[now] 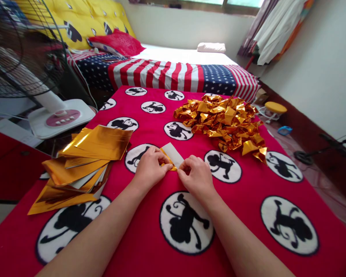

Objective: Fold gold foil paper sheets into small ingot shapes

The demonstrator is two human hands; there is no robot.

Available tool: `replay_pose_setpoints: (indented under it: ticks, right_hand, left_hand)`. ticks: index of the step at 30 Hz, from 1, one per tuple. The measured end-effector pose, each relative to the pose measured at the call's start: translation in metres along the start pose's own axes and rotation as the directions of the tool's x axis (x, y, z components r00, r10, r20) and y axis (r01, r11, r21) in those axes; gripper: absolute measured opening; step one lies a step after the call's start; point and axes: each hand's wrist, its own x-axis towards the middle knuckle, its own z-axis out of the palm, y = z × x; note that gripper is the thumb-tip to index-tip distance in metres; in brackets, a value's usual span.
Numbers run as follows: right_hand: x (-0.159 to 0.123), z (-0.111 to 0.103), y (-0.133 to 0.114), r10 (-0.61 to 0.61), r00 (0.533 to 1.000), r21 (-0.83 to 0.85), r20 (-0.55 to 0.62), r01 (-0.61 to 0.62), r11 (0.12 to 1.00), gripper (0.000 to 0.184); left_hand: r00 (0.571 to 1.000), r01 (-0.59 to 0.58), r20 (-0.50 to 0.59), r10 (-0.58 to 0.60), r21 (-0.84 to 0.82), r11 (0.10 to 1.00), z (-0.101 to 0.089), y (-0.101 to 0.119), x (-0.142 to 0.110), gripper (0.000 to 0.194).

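Both hands meet over one sheet of gold foil paper, its pale back facing up and a gold strip folded along its left side. My left hand pinches that folded gold edge between thumb and fingers. On the opposite side, my right hand has thumb and fingertips closed on the sheet's near right corner. Left of my hands lies a loose, fanned stack of flat gold foil sheets. A heap of folded gold foil pieces rests beyond my right hand.
A red cloth with monkey-patterned circles covers the table. At the left stands a fan on a white base. Behind the table is a bed with a striped and starred cover. A yellow stool stands on the floor at the right.
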Motion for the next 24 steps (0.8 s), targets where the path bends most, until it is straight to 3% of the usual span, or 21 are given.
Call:
replay_pose_setpoints:
  ticks: [3, 8, 11, 16, 24]
  right_hand:
    - [-0.002, 0.001, 0.001, -0.017, 1.000, 0.074, -0.024, 0.019, 0.997, 0.007]
    - [-0.008, 0.002, 0.000, -0.144, 0.989, 0.133, -0.030, 0.147, 0.980, 0.005]
    - [-0.010, 0.002, -0.002, -0.143, 0.989, 0.089, -0.024, 0.145, 0.985, 0.008]
    - [-0.006, -0.004, -0.008, -0.120, 0.993, 0.010, 0.013, 0.120, 0.993, 0.011]
    - [0.016, -0.006, -0.024, -0.010, 0.989, -0.298, 0.148, 0.054, 0.953, 0.023]
  left_hand:
    - [1.000, -0.026, -0.007, 0.026, 0.002, 1.000, 0.002, -0.001, 0.000, 0.006]
    - [0.998, -0.065, -0.016, 0.065, 0.010, 0.998, 0.002, -0.003, -0.001, 0.007]
    - [0.997, -0.070, 0.041, 0.071, -0.035, 0.997, -0.002, -0.004, -0.001, 0.002]
    - [0.989, -0.069, 0.124, 0.082, -0.105, 0.992, -0.010, -0.007, 0.001, 0.012]
    - [0.995, -0.081, 0.055, 0.088, -0.126, 0.989, -0.007, -0.011, 0.001, 0.011]
